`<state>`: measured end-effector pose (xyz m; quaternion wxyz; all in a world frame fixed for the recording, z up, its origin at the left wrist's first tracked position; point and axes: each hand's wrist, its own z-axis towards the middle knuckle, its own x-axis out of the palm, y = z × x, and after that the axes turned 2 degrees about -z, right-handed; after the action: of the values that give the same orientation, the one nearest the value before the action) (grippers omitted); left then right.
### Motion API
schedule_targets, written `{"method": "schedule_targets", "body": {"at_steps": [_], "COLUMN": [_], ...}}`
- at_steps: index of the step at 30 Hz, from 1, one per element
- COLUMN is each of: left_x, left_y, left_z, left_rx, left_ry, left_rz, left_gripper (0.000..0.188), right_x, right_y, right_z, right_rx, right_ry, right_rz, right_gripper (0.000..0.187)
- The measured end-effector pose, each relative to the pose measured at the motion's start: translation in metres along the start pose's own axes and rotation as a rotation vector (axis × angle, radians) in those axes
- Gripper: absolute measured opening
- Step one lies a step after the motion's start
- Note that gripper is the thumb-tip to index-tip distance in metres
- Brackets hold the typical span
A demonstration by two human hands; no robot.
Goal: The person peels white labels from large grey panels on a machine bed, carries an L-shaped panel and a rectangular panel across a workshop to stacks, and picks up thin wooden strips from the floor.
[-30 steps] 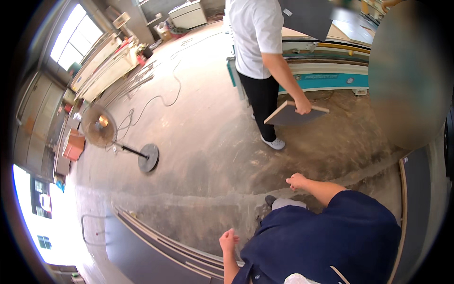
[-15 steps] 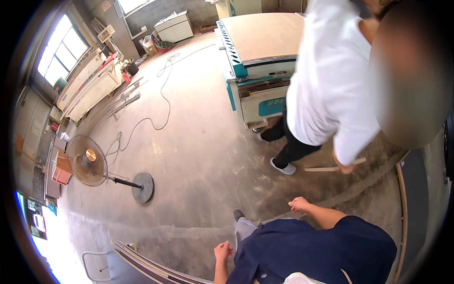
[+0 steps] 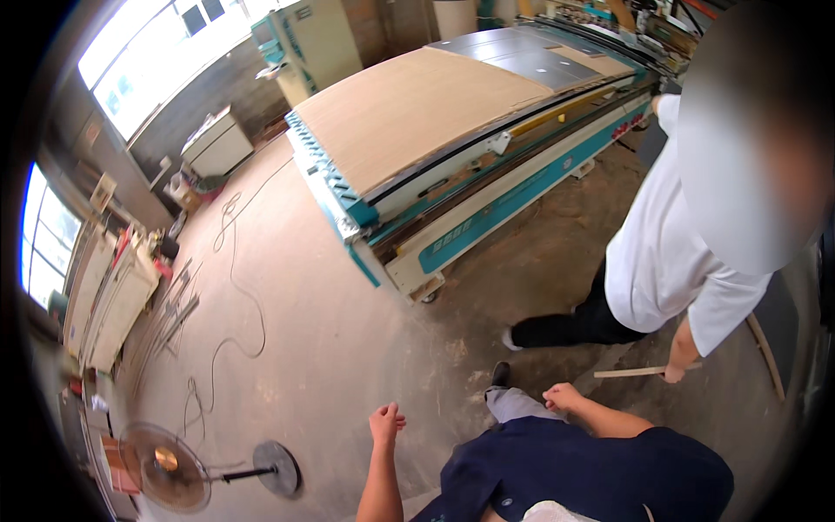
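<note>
My left hand [image 3: 387,424] is raised over the concrete floor at lower centre, its fingers loosely curled with nothing visible in them. Closer to my body on the other side, my right hand [image 3: 563,398] is closed as well, and I see no object in it. Neither hand touches anything. To my right walks a person in a white shirt [image 3: 670,252], whose lowered hand [image 3: 676,372] grips a thin wooden strip [image 3: 628,373]. The strip's near end lies a little to the right of my right hand.
Ahead stands a long white-and-teal machine table [image 3: 470,230] bearing a brown board [image 3: 409,109] and dark sheets [image 3: 513,56]. A pedestal fan [image 3: 165,465] is at lower left. A cable [image 3: 235,300] snakes over the floor. Far back are a white cabinet [image 3: 219,143] and metal strips [image 3: 178,322].
My view has swung right and forward, so more of the machine table shows. My left hand has lifted away from my body. The person in white has stepped on, still holding the strip.
</note>
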<state>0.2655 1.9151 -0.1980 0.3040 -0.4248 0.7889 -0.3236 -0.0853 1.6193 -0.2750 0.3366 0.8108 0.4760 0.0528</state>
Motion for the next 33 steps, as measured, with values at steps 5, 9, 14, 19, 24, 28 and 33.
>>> {"method": "schedule_targets", "body": {"at_steps": [5, 9, 14, 19, 24, 28, 33], "left_x": [0.116, 0.212, 0.308, 0.422, 0.574, 0.706, 0.868], "left_y": [-0.076, -0.125, -0.194, -0.291, -0.413, -0.499, -0.589], "left_z": [0.046, 0.069, 0.124, 0.197, 0.235, 0.261, 0.289], "left_rx": [0.021, 0.033, 0.084, 0.17, 0.278, 0.481, 0.522], "left_ry": [0.224, 0.399, 0.537, 0.641, 0.8, 0.942, 0.864], "left_rz": [0.096, 0.211, 0.33, 0.296, 0.191, 0.258, 0.08], "left_gripper": [0.034, 0.035, 0.034, 0.031, 0.026, 0.022, 0.026], "right_x": [-0.052, -0.11, -0.185, -0.258, -0.33, -0.384, -0.426], "right_y": [0.027, 0.08, 0.137, 0.175, 0.181, 0.192, 0.15], "right_z": [0.03, 0.061, 0.124, 0.183, 0.207, 0.208, 0.239], "right_rx": [0.14, 0.11, 0.019, 0.016, 0.222, 0.221, 0.384], "right_ry": [-0.09, -0.174, -0.257, -0.314, -0.398, -0.55, -0.513], "right_rz": [0.111, 0.273, 0.41, 0.425, 0.456, 0.7, 0.876], "right_gripper": [0.024, 0.023, 0.021, 0.023, 0.026, 0.026, 0.021]}}
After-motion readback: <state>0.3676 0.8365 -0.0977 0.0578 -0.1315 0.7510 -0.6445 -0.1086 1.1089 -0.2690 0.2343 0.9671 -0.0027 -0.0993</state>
